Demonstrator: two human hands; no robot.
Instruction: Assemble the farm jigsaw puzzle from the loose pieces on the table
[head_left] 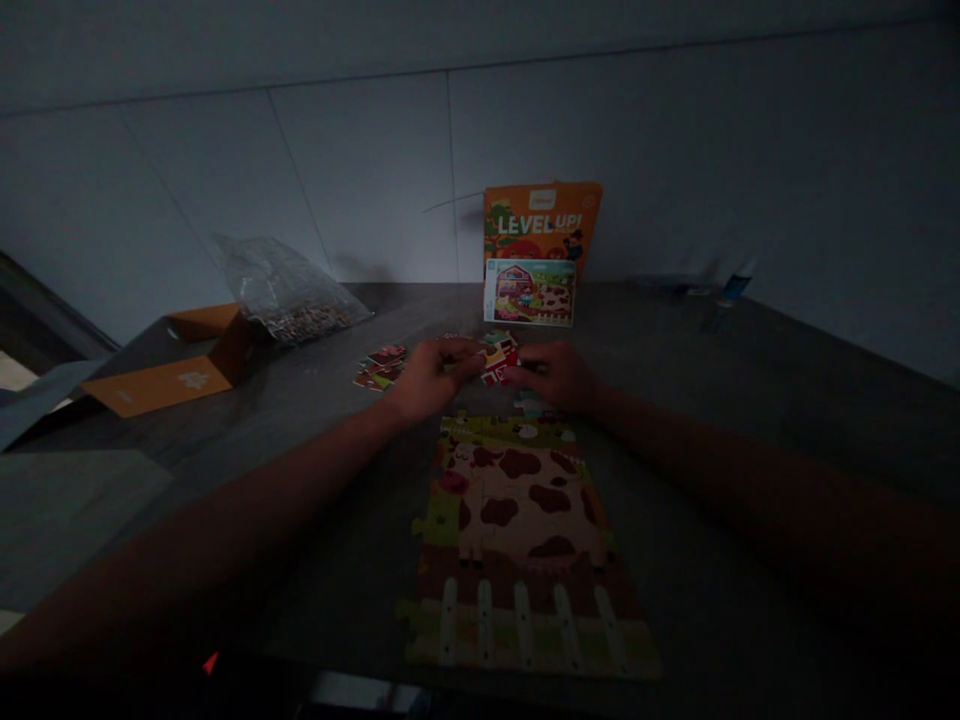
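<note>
Between my two hands is a puzzle piece [500, 362] printed in red, white and yellow. My left hand [435, 374] pinches its left side, and my right hand [556, 374] grips its right edge. Below them on the table lies a joined section of jigsaw puzzle [525, 510] showing a spotted cow behind a white fence, with knobs sticking out along its left edge. A pale green piece [534, 405] lies at its top, partly under my right hand. Loose puzzle pieces [381, 367] are heaped just left of my left hand.
An orange "LEVEL UP!" box [544, 222] stands against the wall, a farm picture card [530, 293] leaning on it. At left are a clear plastic bag [289, 290] and an open orange box flap [161, 385]. A small blue-labelled object [735, 287] stands at back right.
</note>
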